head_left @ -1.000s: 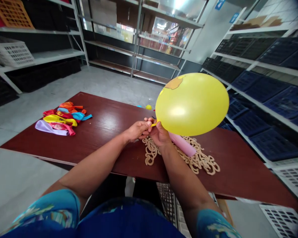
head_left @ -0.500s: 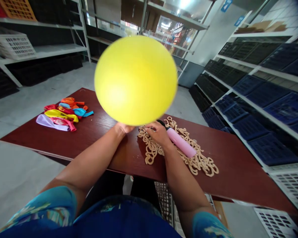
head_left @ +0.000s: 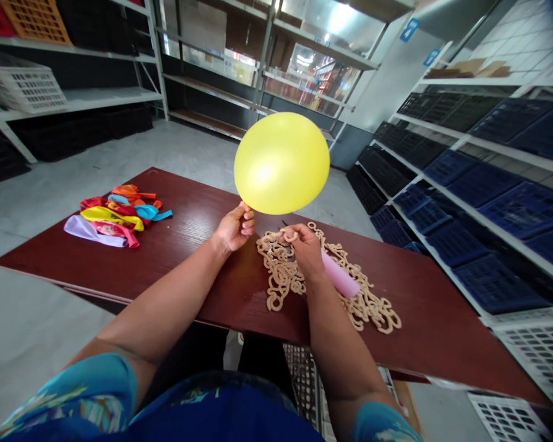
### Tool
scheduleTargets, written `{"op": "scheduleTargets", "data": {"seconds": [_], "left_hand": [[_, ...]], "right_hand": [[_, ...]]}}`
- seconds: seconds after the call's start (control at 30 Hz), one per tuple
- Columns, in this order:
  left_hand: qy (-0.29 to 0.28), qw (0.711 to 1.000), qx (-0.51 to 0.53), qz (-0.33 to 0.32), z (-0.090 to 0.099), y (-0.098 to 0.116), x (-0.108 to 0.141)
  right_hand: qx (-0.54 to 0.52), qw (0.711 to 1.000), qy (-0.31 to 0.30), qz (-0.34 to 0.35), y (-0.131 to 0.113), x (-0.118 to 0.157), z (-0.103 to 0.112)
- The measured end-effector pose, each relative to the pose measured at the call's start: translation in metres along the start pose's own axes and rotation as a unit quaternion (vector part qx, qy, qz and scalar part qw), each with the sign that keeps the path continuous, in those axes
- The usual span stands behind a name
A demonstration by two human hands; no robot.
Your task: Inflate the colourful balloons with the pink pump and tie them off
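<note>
Judging by how things lie, one balloon is blown up and pinched shut, while a good many flat ones wait untouched.

The right hand (head_left: 304, 247) is curled over the near end of a heap of tan looped strip (head_left: 364, 304) on the desk (head_left: 203, 270), its fingertips pinching one loop of it. Just beyond and right of that hand a pink tube-shaped pump (head_left: 338, 277) lies across the strip, touching the hand's back edge; whether the hand bears on it I cannot tell.

The left hand (head_left: 235, 227), just left of the right and slightly farther out, is closed around the neck of the yellow balloon (head_left: 281, 162), which stands full and round directly above it, clear of the desk.

Well off to the left of both hands, a pile of flat balloons (head_left: 115, 215) in mixed colours rests on the desk.
</note>
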State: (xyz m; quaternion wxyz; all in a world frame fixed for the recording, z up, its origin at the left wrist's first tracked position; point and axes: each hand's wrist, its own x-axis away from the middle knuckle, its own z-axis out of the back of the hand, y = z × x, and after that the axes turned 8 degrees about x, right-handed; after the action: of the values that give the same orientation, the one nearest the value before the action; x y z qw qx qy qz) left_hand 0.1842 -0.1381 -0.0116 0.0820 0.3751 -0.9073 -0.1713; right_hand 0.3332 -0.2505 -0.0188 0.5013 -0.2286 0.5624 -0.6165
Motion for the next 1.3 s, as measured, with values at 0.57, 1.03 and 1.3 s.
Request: {"op": "scheduleTargets", "data": {"seconds": [0.57, 1.03, 1.3], "left_hand": [[0.02, 0.991, -0.126, 0.046, -0.001, -0.022, 0.005], [0.03, 0.974, -0.192, 0.113, 0.0, -0.046, 0.01], [0.065, 0.973, -0.15, 0.164, -0.005, -0.043, 0.012]], "right_hand": [[-0.165, 0.984, 0.061, -0.013, -0.015, 0.008, -0.017], [0.339, 0.897, 0.109, 0.262, -0.014, 0.013, -0.013], [0.376, 0.864, 0.092, 0.323, -0.012, 0.01, -0.012]]}}
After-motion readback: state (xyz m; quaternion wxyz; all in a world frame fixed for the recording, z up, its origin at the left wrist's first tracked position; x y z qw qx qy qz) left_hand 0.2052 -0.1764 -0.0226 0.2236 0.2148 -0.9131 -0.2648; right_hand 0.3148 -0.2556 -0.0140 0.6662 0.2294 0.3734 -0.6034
